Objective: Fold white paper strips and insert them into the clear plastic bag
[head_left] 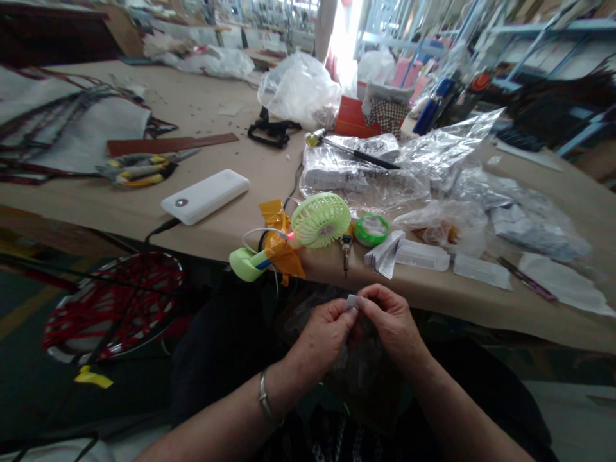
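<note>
Between the fingertips of both hands is a small white label [352, 301], held just below the table's front edge. My left hand [326, 327] pinches its lower left side with thumb and finger. On its right side, my right hand [391, 319] grips it the same way, fingers curled. What lies under the fingers is hidden. Close ahead on the table are a soldering-iron-like tool [345, 253] with a metal tip, a round green container [371, 229], a folded white paper strip [386, 252] and a printed label strip [422, 255].
A green fan [321, 220] is fixed at the table edge with orange tape [280, 247]. A white power bank [206, 196] with a cable, pliers [144, 168], a hammer [353, 151] on plastic-wrapped bundles and a pen-like tool [527, 279] lie about. A red-strapped round stool [115, 308] stands left.
</note>
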Demonstrator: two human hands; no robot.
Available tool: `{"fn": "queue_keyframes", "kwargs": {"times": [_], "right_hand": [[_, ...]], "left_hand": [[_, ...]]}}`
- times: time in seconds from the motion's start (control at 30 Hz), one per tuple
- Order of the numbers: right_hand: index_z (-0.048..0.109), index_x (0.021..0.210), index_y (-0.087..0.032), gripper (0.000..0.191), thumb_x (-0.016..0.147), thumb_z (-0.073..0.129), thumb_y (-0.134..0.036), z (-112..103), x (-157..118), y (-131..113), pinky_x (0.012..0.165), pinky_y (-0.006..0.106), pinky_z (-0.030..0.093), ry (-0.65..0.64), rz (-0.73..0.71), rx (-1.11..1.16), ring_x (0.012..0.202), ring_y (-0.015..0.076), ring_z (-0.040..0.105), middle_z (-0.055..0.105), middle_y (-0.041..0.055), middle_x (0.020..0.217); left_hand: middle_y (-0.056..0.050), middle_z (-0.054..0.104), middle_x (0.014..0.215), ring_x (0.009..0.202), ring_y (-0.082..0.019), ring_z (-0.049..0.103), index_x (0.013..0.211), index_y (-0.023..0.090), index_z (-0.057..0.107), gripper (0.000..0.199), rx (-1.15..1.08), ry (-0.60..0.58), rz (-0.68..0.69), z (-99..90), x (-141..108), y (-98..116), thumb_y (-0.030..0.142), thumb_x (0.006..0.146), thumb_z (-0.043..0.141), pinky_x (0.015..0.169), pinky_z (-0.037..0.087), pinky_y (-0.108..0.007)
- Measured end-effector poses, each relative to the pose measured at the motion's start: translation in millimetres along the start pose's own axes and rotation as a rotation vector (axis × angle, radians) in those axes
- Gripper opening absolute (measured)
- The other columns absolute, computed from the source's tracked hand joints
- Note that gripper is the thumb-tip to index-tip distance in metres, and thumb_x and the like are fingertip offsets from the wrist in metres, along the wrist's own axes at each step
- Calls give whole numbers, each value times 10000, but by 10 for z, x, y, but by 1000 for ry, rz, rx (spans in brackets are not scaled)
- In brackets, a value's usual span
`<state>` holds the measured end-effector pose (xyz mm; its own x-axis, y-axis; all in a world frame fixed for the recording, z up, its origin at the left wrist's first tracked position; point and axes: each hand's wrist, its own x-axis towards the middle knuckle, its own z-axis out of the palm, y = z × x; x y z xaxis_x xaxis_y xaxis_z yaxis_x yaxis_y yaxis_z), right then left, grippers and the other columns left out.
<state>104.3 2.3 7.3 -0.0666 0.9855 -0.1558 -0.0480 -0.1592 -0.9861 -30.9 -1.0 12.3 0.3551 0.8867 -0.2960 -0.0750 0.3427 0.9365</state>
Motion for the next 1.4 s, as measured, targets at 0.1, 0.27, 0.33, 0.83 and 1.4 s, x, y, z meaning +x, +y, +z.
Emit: {"fn": "queue_keyframes", "kwargs": {"times": [0.1, 0.27, 0.33, 0.83, 1.4], "right_hand": [[577, 700, -166, 129, 742, 620, -280, 31, 57, -48, 492, 183, 405, 27, -86, -116, 513, 81, 492, 533, -44, 572], [600, 712, -160, 115, 769, 590, -259, 57, 127, -62, 546, 181, 381, 53, -190, -301, 586, 83, 461, 534, -34, 623], [603, 721, -160, 118, 779, 578, -259, 65, 146, -58, 555, 186, 383, 50, -211, -332, 593, 89, 465, 539, -31, 627], [596, 722, -175, 99, 783, 544, -234, 107, 205, -104, 591, 217, 409, 102, -341, -461, 611, 116, 505, 563, -18, 636], [585, 739, -178, 107, 812, 532, -236, 104, 265, -67, 610, 223, 406, 106, -364, -469, 627, 117, 499, 553, -16, 652]], "left_hand": [[2, 559, 645, 632, -115, 490, 695, 135, 596, 203, 169, 108, 131, -58, 24, 6, 284, 804, 512, 594, 386, -225], [2, 613, 698, 657, -115, 526, 790, 153, 639, 170, 307, 220, 258, -153, 58, 35, 258, 818, 508, 618, 411, -213], [9, 616, 692, 643, -108, 532, 795, 161, 640, 165, 360, 249, 308, -185, 82, 48, 252, 824, 505, 612, 410, -203], [4, 598, 666, 615, -110, 531, 761, 176, 621, 222, 539, 256, 430, -249, 139, 125, 266, 860, 444, 597, 386, -205], [19, 566, 634, 586, -95, 506, 726, 172, 611, 233, 605, 256, 456, -269, 217, 134, 256, 863, 443, 567, 365, -191]]}}
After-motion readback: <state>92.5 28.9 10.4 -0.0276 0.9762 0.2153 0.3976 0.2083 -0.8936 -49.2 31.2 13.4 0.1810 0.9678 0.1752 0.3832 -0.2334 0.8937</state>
